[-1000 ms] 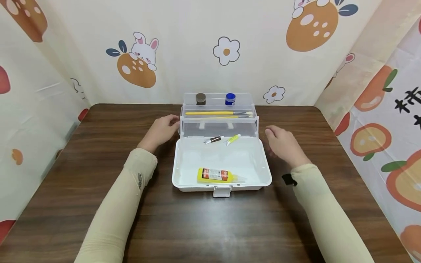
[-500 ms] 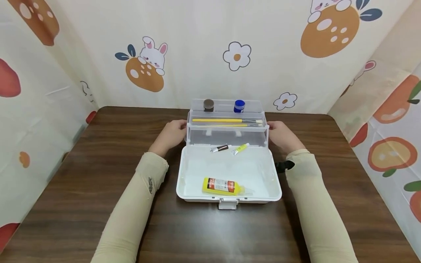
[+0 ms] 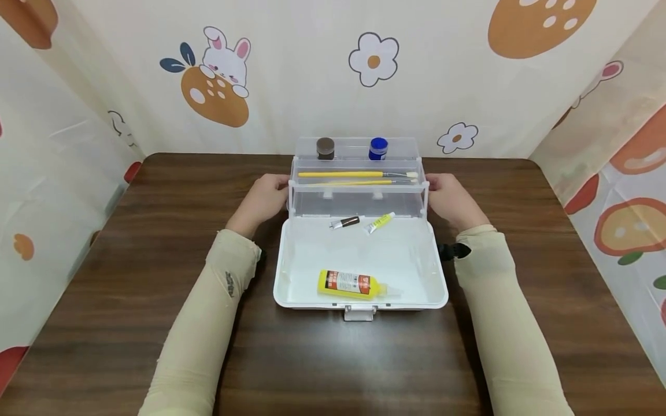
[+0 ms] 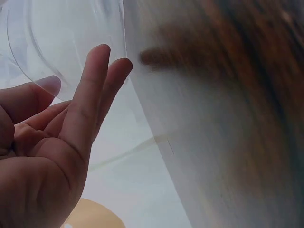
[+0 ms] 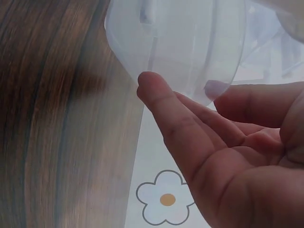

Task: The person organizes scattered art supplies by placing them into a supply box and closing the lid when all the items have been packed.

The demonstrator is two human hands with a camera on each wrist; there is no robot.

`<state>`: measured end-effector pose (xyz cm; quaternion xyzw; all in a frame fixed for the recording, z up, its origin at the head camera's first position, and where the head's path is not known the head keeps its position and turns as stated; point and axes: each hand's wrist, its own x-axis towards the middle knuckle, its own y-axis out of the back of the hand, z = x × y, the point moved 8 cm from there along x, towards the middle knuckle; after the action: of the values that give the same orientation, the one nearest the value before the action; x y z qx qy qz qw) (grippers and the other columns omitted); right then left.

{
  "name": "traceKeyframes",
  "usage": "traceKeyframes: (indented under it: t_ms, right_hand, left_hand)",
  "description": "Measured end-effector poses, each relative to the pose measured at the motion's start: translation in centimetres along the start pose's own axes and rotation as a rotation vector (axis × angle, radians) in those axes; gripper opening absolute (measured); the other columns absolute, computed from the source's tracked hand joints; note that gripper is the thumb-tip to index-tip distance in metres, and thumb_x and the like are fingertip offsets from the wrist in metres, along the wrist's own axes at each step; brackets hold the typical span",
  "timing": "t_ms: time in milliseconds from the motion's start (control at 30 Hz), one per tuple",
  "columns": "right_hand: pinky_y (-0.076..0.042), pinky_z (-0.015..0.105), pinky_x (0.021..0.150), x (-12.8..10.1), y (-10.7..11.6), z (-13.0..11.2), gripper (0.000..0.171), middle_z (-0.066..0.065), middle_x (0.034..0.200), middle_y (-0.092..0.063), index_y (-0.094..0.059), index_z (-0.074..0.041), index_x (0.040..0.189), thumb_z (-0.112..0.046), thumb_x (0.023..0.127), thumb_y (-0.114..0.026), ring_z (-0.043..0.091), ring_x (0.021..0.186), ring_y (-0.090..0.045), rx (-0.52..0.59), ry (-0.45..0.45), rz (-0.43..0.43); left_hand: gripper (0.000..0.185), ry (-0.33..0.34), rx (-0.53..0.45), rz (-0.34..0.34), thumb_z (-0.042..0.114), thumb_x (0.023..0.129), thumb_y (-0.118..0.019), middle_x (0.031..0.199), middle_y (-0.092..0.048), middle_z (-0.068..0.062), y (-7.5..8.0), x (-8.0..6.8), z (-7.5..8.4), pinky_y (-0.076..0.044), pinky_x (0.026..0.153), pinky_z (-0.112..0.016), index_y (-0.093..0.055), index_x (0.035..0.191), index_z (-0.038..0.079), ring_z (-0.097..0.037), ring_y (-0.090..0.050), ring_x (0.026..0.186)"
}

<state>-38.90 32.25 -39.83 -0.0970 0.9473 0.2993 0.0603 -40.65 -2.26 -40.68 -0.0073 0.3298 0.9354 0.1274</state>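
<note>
A white storage box (image 3: 281, 271) lies open on the brown table, its clear tray section (image 3: 359, 202) raised at the back. My left hand (image 3: 265, 196) holds the section's left end and my right hand (image 3: 450, 196) holds its right end. In the left wrist view, the left hand (image 4: 57, 142) has its thumb behind the clear plastic (image 4: 71, 42) and its fingers in front. The right hand (image 5: 228, 156) pinches the clear plastic (image 5: 190, 42) the same way. Two yellow brushes (image 3: 354, 174) lie on the upper tray, with a brown jar (image 3: 325, 148) and a blue jar (image 3: 378, 148) behind.
Inside the white base lie a yellow glue bottle (image 3: 351, 284), a brown tube (image 3: 344, 222) and a yellow-green tube (image 3: 380, 222). A latch (image 3: 358, 312) hangs at the box's front. Patterned curtains close in the table on three sides.
My right hand has moved in from beside the box to the tray section's right end. My left hand has settled onto the left end. The view has shifted slightly.
</note>
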Motion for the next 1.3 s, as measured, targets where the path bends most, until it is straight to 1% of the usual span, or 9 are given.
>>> traceKeyframes:
  t_ms: [133, 333, 433, 567, 633, 833, 933, 1100, 1300]
  right_hand:
    - [-0.044, 0.051, 0.104, -0.2, 0.4, -0.4, 0.040, 0.020, 0.132, -0.059, -0.052, 0.003, 0.139, -0.007, 0.101, -0.045, 0.030, 0.113, -0.055, 0.006, 0.009, 0.042]
    - [-0.046, 0.049, 0.103, -0.4, 0.9, -1.0, 0.042, 0.019, 0.135, -0.058, -0.052, 0.001, 0.141, -0.008, 0.101, -0.051, 0.029, 0.116, -0.057, 0.031, 0.031, 0.109]
    - [-0.050, 0.042, 0.099, -0.6, 1.4, -1.5, 0.044, 0.019, 0.134, -0.059, -0.050, 0.001, 0.142, -0.005, 0.099, -0.053, 0.028, 0.113, -0.059, 0.052, 0.044, 0.137]
    - [-0.054, 0.025, 0.085, -1.0, 1.8, -1.7, 0.043, 0.020, 0.130, -0.061, -0.050, 0.002, 0.142, -0.008, 0.101, -0.052, 0.020, 0.107, -0.062, 0.156, 0.052, 0.185]
    - [-0.052, 0.022, 0.086, -1.3, 2.1, -1.8, 0.041, 0.020, 0.131, -0.061, -0.051, 0.002, 0.141, -0.014, 0.103, -0.050, 0.017, 0.108, -0.061, 0.210, 0.051, 0.212]
    - [-0.048, 0.035, 0.102, -2.2, 2.7, -2.3, 0.044, 0.018, 0.137, -0.057, -0.051, 0.001, 0.142, -0.018, 0.106, -0.036, 0.019, 0.117, -0.060, 0.373, 0.043, 0.250]
    - [-0.048, 0.033, 0.102, -2.7, 2.7, -2.6, 0.045, 0.017, 0.138, -0.057, -0.051, 0.000, 0.142, -0.022, 0.107, -0.034, 0.021, 0.120, -0.061, 0.441, 0.068, 0.241]
    - [-0.052, 0.027, 0.095, -3.1, 3.0, -3.7, 0.047, 0.018, 0.129, -0.063, -0.056, 0.004, 0.135, -0.032, 0.107, -0.043, 0.023, 0.118, -0.063, 0.572, 0.171, 0.240]
    - [-0.039, 0.039, 0.111, -3.7, 3.5, -4.9, 0.055, 0.019, 0.141, -0.055, -0.050, 0.002, 0.141, -0.041, 0.105, -0.046, 0.025, 0.132, -0.053, 0.579, 0.287, 0.254]
  left_hand:
    - [0.037, -0.042, 0.004, 0.052, 0.016, 0.104, -0.046, 0.122, -0.067, -0.010, 0.5, -0.1, 0.7, -0.049, 0.072, -0.034, -0.060, 0.137, 0.007, -0.022, -0.060, 0.090]
    - [0.039, -0.112, 0.024, 0.171, 0.009, 0.099, -0.049, 0.126, -0.068, -0.008, 1.5, -0.4, 1.5, -0.050, 0.090, -0.039, -0.063, 0.135, 0.010, -0.018, -0.060, 0.104]
    - [0.039, -0.124, 0.012, 0.203, 0.008, 0.100, -0.051, 0.128, -0.066, -0.009, 1.8, -0.6, 2.0, -0.051, 0.094, -0.040, -0.060, 0.138, 0.009, -0.018, -0.061, 0.111]
    - [0.039, -0.131, -0.029, 0.204, 0.014, 0.103, -0.051, 0.131, -0.065, -0.009, 1.9, -0.8, 2.5, -0.051, 0.097, -0.041, -0.056, 0.142, 0.011, -0.018, -0.061, 0.115]
    - [0.039, -0.129, -0.068, 0.195, 0.017, 0.105, -0.048, 0.133, -0.064, -0.008, 1.9, -1.1, 2.7, -0.049, 0.099, -0.041, -0.055, 0.143, 0.012, -0.018, -0.060, 0.118]
    - [0.047, -0.133, -0.136, 0.224, 0.039, 0.107, -0.040, 0.137, -0.060, -0.007, 2.6, -2.3, 3.5, -0.042, 0.108, -0.043, -0.055, 0.143, 0.014, -0.018, -0.054, 0.126]
    - [0.053, -0.147, -0.149, 0.245, 0.048, 0.105, -0.039, 0.138, -0.059, -0.009, 2.9, -2.5, 3.6, -0.043, 0.108, -0.043, -0.055, 0.143, 0.014, -0.021, -0.057, 0.124]
    - [0.057, -0.176, -0.220, 0.215, 0.052, 0.104, -0.039, 0.141, -0.057, -0.009, 2.9, -2.7, 4.0, -0.045, 0.106, -0.044, -0.051, 0.146, 0.014, -0.025, -0.060, 0.122]
    - [0.055, -0.261, -0.286, 0.183, 0.048, 0.105, -0.039, 0.141, -0.055, -0.007, 3.1, -3.1, 5.3, -0.039, 0.111, -0.042, -0.047, 0.146, 0.011, -0.019, -0.053, 0.129]
